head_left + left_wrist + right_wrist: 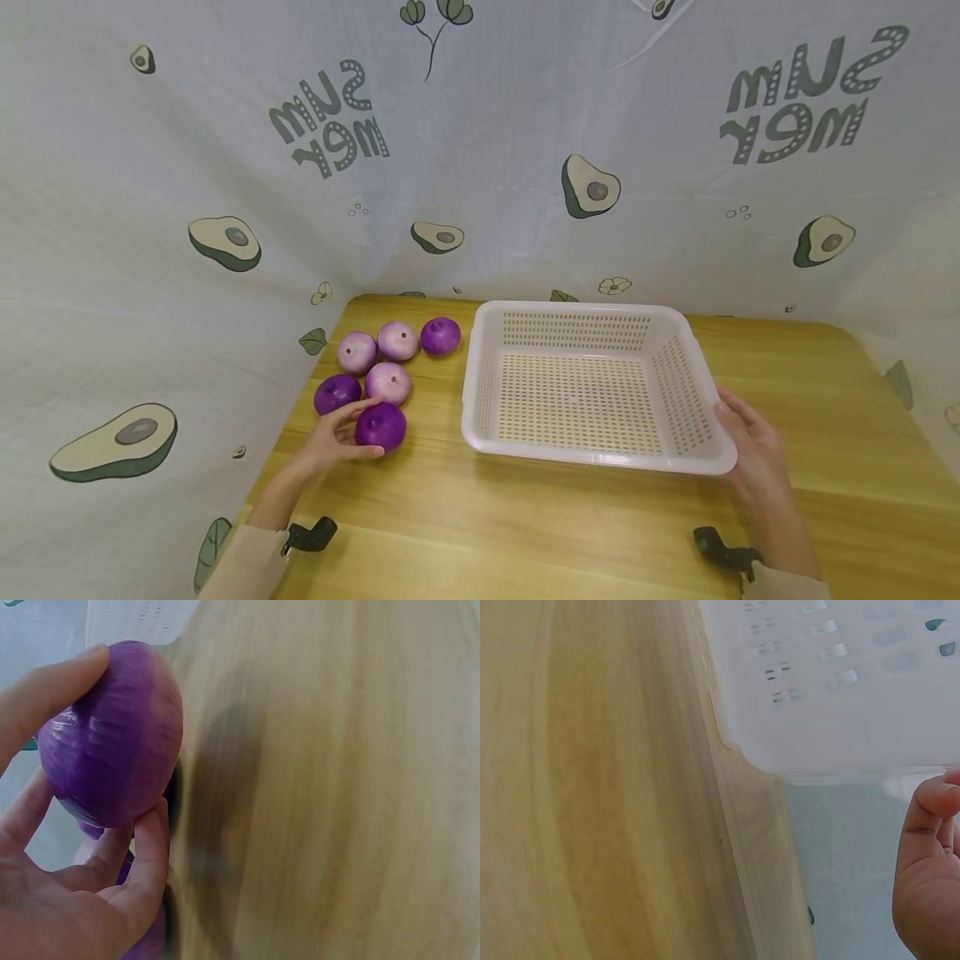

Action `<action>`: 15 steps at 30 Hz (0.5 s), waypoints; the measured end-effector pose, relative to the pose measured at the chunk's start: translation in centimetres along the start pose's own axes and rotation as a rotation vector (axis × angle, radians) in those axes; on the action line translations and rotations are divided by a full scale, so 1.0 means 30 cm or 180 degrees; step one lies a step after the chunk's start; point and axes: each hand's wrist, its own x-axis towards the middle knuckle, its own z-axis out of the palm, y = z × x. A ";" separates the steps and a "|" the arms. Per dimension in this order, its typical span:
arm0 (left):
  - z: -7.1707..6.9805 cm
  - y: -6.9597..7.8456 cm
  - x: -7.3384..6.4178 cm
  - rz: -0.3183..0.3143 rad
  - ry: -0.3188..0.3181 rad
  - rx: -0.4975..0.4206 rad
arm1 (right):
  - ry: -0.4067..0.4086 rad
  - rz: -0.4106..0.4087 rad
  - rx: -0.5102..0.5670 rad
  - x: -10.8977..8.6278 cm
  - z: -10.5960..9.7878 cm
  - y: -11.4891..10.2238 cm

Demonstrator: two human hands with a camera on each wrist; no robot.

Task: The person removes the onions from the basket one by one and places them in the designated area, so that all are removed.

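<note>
My left hand [333, 442] pinches a dark purple onion [381, 428] between thumb and fingers. In the left wrist view this onion [112, 739] appears raised off the table, its shadow falling on the wood. Close by lie another dark purple onion [337, 394] and a pale one [387, 383]. At the right end of a white perforated plastic basket [570, 455], my right hand [757, 446] grips the rim. The right wrist view shows curled fingers [934, 799] at the edge of the basket [840, 735]; part of that hand is out of frame. No onions lie in the basket.
Farther back on the left are two pale onions [357, 352] [398, 341] and a purple onion [440, 336], which sits near the basket's left side. The wooden table [480, 533] meets a pale avocado-print cloth [495, 167] behind and at the sides.
</note>
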 end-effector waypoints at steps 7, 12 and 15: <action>-0.004 -0.028 -0.011 -0.0161 0.0087 -0.0008 | -0.0033 -0.0014 -0.0013 0.002 -0.001 -0.001; -0.008 -0.046 -0.019 -0.0188 0.0146 0.0082 | -0.0019 -0.0001 -0.0037 0.001 -0.004 0.002; -0.008 -0.052 -0.020 -0.0164 0.0169 0.0088 | -0.0026 0.0016 -0.0059 -0.001 -0.006 0.004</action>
